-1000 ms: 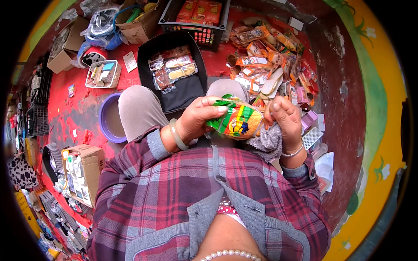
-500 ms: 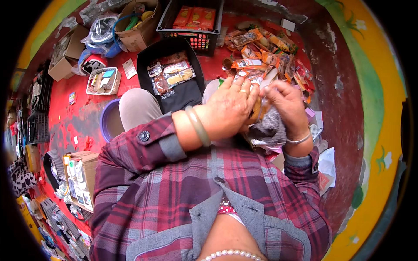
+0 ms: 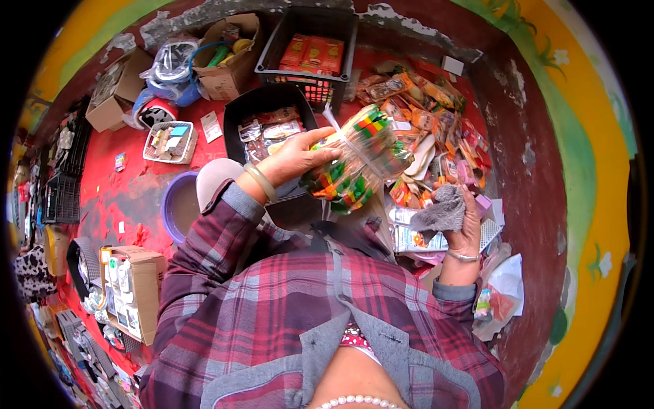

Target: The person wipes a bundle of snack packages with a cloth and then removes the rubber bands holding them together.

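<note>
My left hand (image 3: 293,160) grips a bundle of clear plastic packets (image 3: 361,163) with green, yellow and orange print, tied round with a white strip. The bundle is held up over my lap, tilted. Off to the right, my right hand (image 3: 469,228) is closed round a crumpled grey cloth (image 3: 441,210), apart from the bundle. Beyond the bundle lies a heap of orange and clear packets (image 3: 436,92) on the red floor. Behind my left hand stands a black bin (image 3: 235,112) holding several flat packets, partly hidden by that hand.
A black crate (image 3: 306,76) with orange boxes stands at the back. Left of it are cardboard boxes (image 3: 228,75) and a white basket (image 3: 170,155) of small things. A purple basin (image 3: 172,208) sits by my left knee. White bags and papers (image 3: 501,300) lie beside my right arm.
My hands have moved apart. My left hand now holds the tied bundle up in view, while my right hand has moved down and rightward with the grey cloth.
</note>
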{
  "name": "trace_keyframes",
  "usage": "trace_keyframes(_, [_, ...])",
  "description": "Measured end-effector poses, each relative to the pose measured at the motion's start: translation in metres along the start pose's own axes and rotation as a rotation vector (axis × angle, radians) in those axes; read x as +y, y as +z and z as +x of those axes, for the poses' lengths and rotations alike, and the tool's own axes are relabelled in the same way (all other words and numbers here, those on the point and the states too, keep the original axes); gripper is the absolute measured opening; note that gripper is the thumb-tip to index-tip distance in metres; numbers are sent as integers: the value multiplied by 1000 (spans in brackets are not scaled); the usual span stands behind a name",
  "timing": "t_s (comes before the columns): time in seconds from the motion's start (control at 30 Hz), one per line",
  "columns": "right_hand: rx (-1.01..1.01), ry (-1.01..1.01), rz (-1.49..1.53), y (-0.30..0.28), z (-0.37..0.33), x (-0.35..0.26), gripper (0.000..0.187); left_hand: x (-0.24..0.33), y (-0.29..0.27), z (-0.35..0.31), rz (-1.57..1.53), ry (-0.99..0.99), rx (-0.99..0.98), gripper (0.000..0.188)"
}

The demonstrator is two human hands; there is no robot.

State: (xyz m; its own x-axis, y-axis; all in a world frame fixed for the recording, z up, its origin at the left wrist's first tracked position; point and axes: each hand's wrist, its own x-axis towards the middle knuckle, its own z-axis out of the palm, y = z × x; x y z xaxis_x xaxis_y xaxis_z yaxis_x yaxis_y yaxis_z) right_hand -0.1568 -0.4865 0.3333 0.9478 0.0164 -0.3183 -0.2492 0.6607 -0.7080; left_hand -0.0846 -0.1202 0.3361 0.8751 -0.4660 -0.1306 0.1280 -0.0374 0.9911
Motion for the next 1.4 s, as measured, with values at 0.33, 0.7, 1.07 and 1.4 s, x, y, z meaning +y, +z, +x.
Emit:
trace_keyframes(0.33, [-31, 17, 7, 16, 24, -6, 45, -40, -12, -26, -543, -359, -243, 59])
trace_keyframes(0.7, [-562, -574, -1065, 152, 11, 70, 38, -32, 24, -59, -1162, -66, -161, 63])
trace_keyframes(1.07, [-1063, -1071, -1584, 192, 6, 89, 38, -51, 14, -82, -1282, -27, -83, 72])
trace_keyframes(1.4, [-599, -1222, -1375, 230, 68, 99, 42, -20, -6, -49, -1005, 247, 128, 52])
